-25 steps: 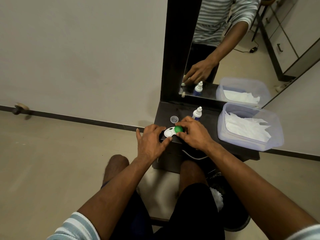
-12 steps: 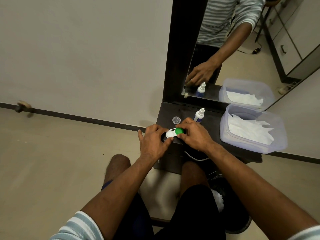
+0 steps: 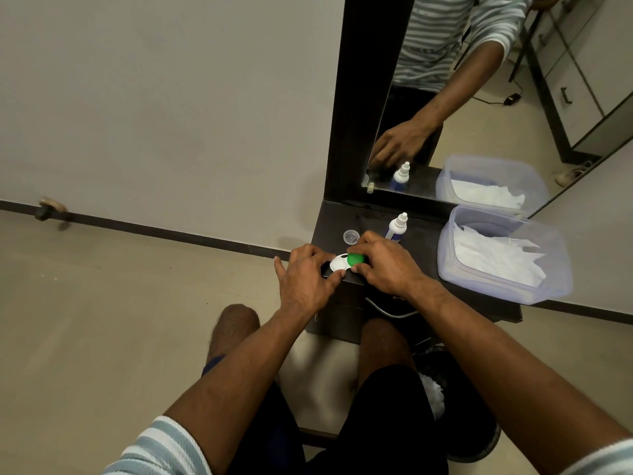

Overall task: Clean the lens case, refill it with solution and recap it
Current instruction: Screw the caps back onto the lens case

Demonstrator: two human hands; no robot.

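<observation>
Head view puts the lens case (image 3: 339,263) at the front left corner of the dark shelf (image 3: 424,255), right at its edge, and that worries me most. My left hand (image 3: 303,279) pinches the white end of the case between thumb and curled fingers, while my right hand (image 3: 383,265) has its fingertips curled around the green cap (image 3: 355,259); whether I am loosening or tightening it, I cannot tell. Judging from this, a hard twist could skid the case off the corner and onto the floor, since nothing guards that edge. Any liquid in the wells could also slop out if the case tips; I cannot see whether they hold any. A small clear cap (image 3: 350,236) lies just behind my hands and could be flicked away by a knuckle, and the solution bottle (image 3: 396,228) stands upright just behind my right hand, with no cap on its nozzle, easy to knock over when I lift away. Free room is thin: the plastic tub of tissues (image 3: 507,255) fills the right side of the shelf and the mirror (image 3: 479,97) closes the back, so bare surface lies mainly between bottle and tub.
</observation>
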